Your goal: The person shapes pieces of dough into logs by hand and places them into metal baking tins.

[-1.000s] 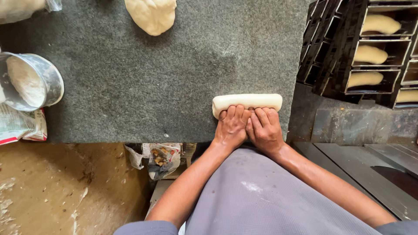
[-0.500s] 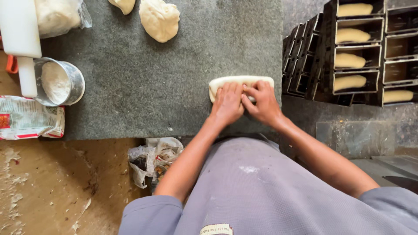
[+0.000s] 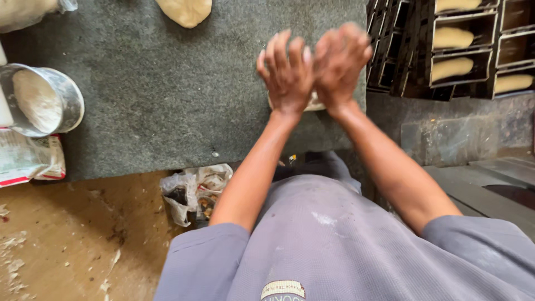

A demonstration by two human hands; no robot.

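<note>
My left hand and my right hand lie side by side, palms down and fingers spread, over a pale dough roll near the right end of the dark grey stone slab. Both hands are blurred by motion. Only a small strip of the roll shows beneath my wrists; the rest is hidden under my palms. Neither hand curls around it.
Another dough lump lies at the slab's far edge. A metal bowl of flour and a printed bag sit at the left. Black tins holding shaped loaves are stacked at the right. A crumpled plastic bag lies on the dusty floor.
My hands have slid forward over the dough roll and their fingers have spread; the roll now sits under my wrists. The camera has moved closer.
</note>
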